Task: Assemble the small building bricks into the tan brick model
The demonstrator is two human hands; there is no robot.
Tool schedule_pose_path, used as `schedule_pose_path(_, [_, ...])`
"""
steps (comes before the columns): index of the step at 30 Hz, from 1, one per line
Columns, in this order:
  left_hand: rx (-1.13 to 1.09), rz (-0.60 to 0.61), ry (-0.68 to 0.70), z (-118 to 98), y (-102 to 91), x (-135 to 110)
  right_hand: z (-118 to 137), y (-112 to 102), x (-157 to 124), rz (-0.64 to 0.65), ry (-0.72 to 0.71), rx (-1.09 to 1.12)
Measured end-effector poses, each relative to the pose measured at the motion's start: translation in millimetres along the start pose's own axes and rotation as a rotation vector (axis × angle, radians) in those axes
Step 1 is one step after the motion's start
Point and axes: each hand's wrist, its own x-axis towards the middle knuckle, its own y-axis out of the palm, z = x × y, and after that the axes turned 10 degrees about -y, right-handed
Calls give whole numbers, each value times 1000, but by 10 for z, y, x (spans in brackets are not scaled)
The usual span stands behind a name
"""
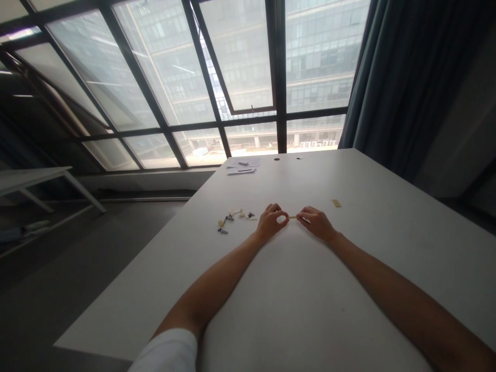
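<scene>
1. 2 bare hands meet at the middle of the white table (302,289). The left hand (271,219) and the right hand (315,221) each rest a wrist on the top, fingertips turned toward one another.
2. Between them sits a thin tan piece (292,217), just above the tabletop. Only its short middle shows in the gap between the 2 hands.
3. Each hand is closed to a tight pinch on 1 end of that piece, thumb against forefinger, the other fingers curled in. It is too small to tell how deep each end sits in the pinch.
4. I judge the piece to be very light and fairly stiff, probably plastic. Smooth and tiny as it is, it could slip or flick away easily. The ends look like the only sensible places to hold it, using the fingertips and light pressure.
5. Left of the left hand lies a loose scatter of small parts (232,219), tan and dark, near but not touching it.
6. Right of the right hand and a little farther off, 1 flat tan tile (336,203) lies alone.
7. At the far edge are some papers (242,166) and a small dark disc (276,159), well apart from the hands.
</scene>
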Motion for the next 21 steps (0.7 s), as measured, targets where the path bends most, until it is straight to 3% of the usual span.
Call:
schedule_pose_path(11, [-71,-35,-43,17,11,5,16,16,-1,-24,33,-13])
schedule_pose_path(21, [-144,-49,-13,48,60,0,-54,64,-36,-74,-45,-5])
